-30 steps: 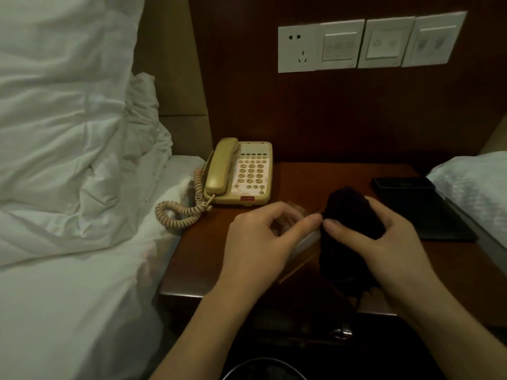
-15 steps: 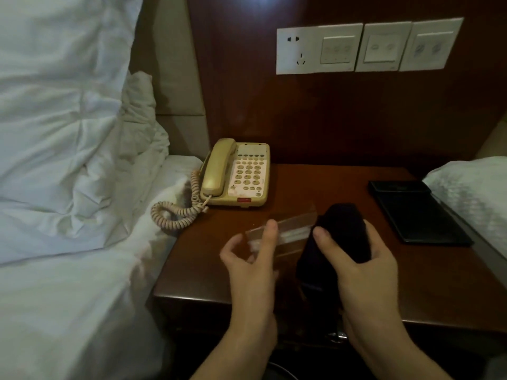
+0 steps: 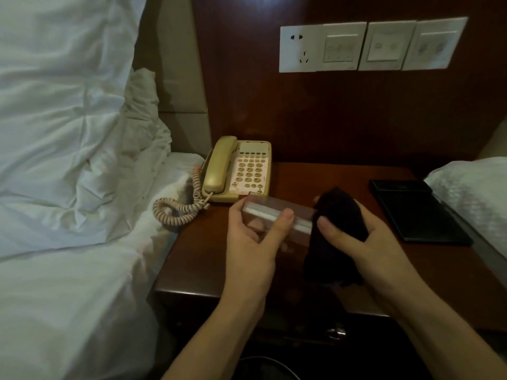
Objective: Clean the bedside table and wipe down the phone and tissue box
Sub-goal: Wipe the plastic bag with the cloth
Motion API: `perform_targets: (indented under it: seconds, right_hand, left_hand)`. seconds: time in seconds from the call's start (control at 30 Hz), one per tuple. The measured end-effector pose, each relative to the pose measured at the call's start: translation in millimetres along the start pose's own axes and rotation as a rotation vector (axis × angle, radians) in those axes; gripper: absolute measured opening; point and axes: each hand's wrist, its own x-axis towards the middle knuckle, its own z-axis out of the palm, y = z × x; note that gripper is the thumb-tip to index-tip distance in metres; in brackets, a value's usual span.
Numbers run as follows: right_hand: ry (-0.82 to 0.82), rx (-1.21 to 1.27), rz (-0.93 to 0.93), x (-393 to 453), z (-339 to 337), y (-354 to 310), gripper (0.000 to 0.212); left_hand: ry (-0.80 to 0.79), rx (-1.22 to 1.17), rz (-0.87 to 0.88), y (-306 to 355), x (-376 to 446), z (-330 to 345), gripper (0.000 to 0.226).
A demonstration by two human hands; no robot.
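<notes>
From the head view, the left hand (image 3: 253, 237) pinches a see-through tissue box (image 3: 277, 215) above the tabletop (image 3: 208, 250), while the right hand (image 3: 354, 237) grips a dark cloth (image 3: 336, 237) against its end. The phone (image 3: 238, 170) sits behind, near the bed. A hard rub could probably twist the slick box loose onto the phone.

A dark reddish wooden bench (image 3: 315, 176) is set between two beds with white linen. A beige corded phone (image 3: 237, 170) is placed at its back left corner, with the coiled cord (image 3: 178, 212) trailing off the left edge onto the bed (image 3: 82, 297). A flat black folder (image 3: 417, 212) is laid along the right side.
</notes>
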Motion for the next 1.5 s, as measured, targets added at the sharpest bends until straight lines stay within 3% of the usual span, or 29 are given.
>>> perform_targets:
  seconds: [0.1,0.37,0.53,0.63,0.73,0.83,0.97,1.03,1.13,1.2,1.33,1.5]
  right_hand:
    - [-0.106,-0.086,-0.026,0.0,-6.3,-0.8,0.029]
    - [0.043,0.028,-0.051,3.6,4.1,11.2,0.031]
    - [-0.085,-0.033,-0.080,7.9,-1.0,5.4,0.030]
    - [-0.083,-0.023,-0.080,10.0,-0.7,2.9,0.031]
    - [0.011,0.117,-0.014,9.1,6.1,8.2,0.022]
    - [0.080,0.237,0.106,6.7,7.5,4.0,0.031]
    - [-0.021,0.141,0.194,-1.8,-2.2,-9.0,0.034]
    - [-0.111,0.005,0.209,-7.1,-4.7,-12.6,0.024]
    - [-0.195,-0.047,0.265,-13.1,2.1,-11.9,0.030]
    - [-0.118,0.033,0.262,-14.1,8.6,-10.8,0.033]
    - [0.123,0.221,0.266,-12.4,8.7,-13.8,0.033]
    - [0.117,0.045,0.211,-21.6,13.8,-15.2,0.033]
  left_hand:
    - [-0.011,-0.003,0.004,-1.4,1.8,-2.0,0.066]
    - [-0.043,0.020,0.024,-1.4,6.5,-4.4,0.064]
    - [-0.082,0.002,-0.015,4.6,13.2,-7.6,0.071]
    - [-0.131,-0.020,-0.057,6.6,12.7,-8.2,0.069]
    - [-0.153,-0.032,-0.041,8.3,12.8,-8.2,0.068]
    - [-0.176,-0.026,-0.008,10.5,12.4,-7.3,0.070]
    - [-0.152,0.080,0.083,10.3,12.0,-10.1,0.072]
    - [-0.161,0.143,0.122,5.7,10.8,-10.4,0.061]
    - [-0.139,0.221,0.220,1.0,6.2,-7.8,0.027]
    - [-0.143,0.256,0.256,-0.1,3.6,-5.4,0.019]
    - [-0.204,0.320,0.244,0.0,-0.7,-2.1,0.039]
    - [-0.166,0.394,0.281,0.5,-0.7,-4.3,0.024]
